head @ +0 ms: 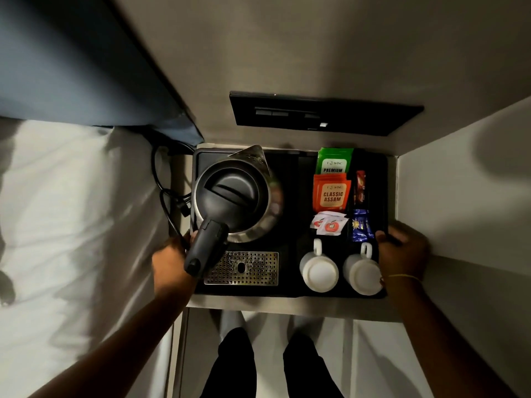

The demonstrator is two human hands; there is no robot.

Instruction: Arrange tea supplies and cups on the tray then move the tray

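Observation:
A black tray [290, 291] sits on a small table against the wall. On it stand a steel kettle [235, 193] with a black lid and handle, a perforated metal drip plate [244, 268], two white cups upside down [319, 272] [362, 275], green tea sachets [334, 160], orange tea sachets [332, 195], white sugar sachets [329, 224], a red sachet [360, 186] and a blue sachet [360, 225]. My left hand [171, 262] grips the tray's left edge, partly behind the kettle handle. My right hand [402, 251] grips the tray's right edge.
A bed with a white sheet [71, 225] lies to the left, and a black power cord [166, 196] hangs between it and the table. A black wall panel [324, 114] is above the tray. A white wall [459, 196] closes in on the right. My legs [238, 363] stand below.

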